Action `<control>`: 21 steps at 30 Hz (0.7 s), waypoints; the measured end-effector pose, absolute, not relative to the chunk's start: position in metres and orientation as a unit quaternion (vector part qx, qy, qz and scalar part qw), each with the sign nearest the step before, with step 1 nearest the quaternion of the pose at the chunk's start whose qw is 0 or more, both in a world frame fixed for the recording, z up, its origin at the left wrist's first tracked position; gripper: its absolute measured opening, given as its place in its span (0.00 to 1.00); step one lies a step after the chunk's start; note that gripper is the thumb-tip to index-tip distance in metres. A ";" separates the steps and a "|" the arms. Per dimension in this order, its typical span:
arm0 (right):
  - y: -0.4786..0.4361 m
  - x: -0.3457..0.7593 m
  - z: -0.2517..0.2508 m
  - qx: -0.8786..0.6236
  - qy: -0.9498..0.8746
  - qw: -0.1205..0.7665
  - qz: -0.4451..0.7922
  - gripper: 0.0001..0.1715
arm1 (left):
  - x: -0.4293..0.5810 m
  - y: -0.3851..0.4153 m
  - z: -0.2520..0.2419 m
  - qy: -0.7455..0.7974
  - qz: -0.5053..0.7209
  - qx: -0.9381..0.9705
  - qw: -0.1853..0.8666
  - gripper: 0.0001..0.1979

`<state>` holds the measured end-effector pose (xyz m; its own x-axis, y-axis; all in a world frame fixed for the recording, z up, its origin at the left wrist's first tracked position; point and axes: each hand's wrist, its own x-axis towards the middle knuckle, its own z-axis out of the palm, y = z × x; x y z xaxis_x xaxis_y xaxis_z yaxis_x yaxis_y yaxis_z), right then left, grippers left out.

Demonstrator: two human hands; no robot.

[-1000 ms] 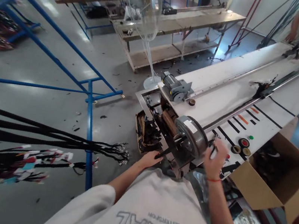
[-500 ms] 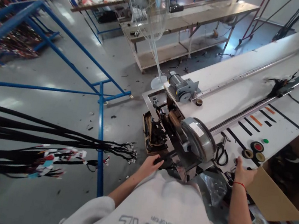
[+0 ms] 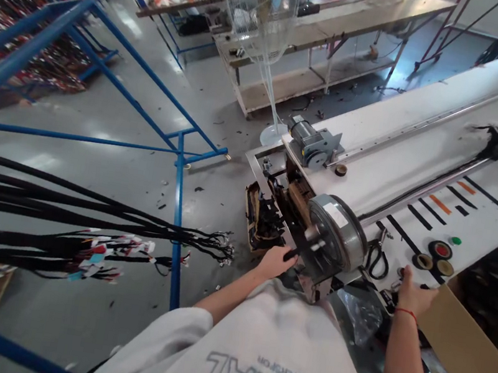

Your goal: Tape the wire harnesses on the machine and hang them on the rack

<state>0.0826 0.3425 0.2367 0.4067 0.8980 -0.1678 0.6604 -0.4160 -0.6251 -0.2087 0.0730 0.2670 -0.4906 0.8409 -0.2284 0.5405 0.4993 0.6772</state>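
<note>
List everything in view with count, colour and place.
Table: one, white, right
Motor: one, grey, table's near end
Wheel: one, grey, table's near end
Handle: one, black, beside wheel
Scissors: one pair, black, beside wheel
Tape rolls: at least three, brown, table
Strips: several, black or orange, table
Cardboard box: one, brown, far right
Fan: one, pale, beyond table
Benches: several, brown, background
Frame: one, blue, left
Cables: many, black, left
Shirt: one, white, bottom
Left hand: one, bare, on handle
Right hand: one, bare, table edge
</note>
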 end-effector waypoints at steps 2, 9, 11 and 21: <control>0.343 0.082 0.237 -0.803 -0.484 0.242 0.249 0.50 | -0.209 0.082 0.269 0.825 0.254 0.425 0.271 0.13; 0.340 0.078 0.241 -0.799 -0.480 0.268 0.245 0.49 | -0.213 0.101 0.272 0.834 0.213 0.437 0.262 0.09; 0.340 0.079 0.241 -0.800 -0.481 0.260 0.246 0.49 | -0.216 0.099 0.269 0.829 0.212 0.445 0.264 0.09; 0.345 0.089 0.219 -0.793 -0.492 0.273 0.235 0.50 | -0.225 0.080 0.245 0.818 0.260 0.434 0.274 0.13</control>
